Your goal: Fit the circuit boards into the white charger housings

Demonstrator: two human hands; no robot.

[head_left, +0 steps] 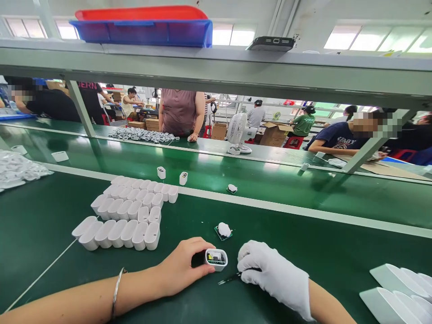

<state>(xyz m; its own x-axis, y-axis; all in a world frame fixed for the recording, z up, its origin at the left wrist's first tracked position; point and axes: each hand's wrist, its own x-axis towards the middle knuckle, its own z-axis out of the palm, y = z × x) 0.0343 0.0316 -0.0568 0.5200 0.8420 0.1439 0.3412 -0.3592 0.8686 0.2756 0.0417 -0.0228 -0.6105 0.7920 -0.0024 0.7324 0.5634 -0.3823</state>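
My bare left hand [184, 269] grips a small white oval charger housing [216, 259] with a circuit board visible inside its open top. My right hand [270, 274], in a white glove, is closed around thin dark tweezers [229, 279] whose tips point left, just below the housing. A small green circuit board with a white part [223, 231] lies on the green mat a little beyond both hands. Rows of empty white housings [128, 211] lie to the left of my left hand.
Two single housings [172, 175] and another board [231, 188] sit on the conveyor belt [270, 180]. White trays [398, 288] lie at the right, bagged parts [16, 168] at the left. A desk fan [238, 134] and several workers are beyond; blue and red bins [141, 27] sit overhead.
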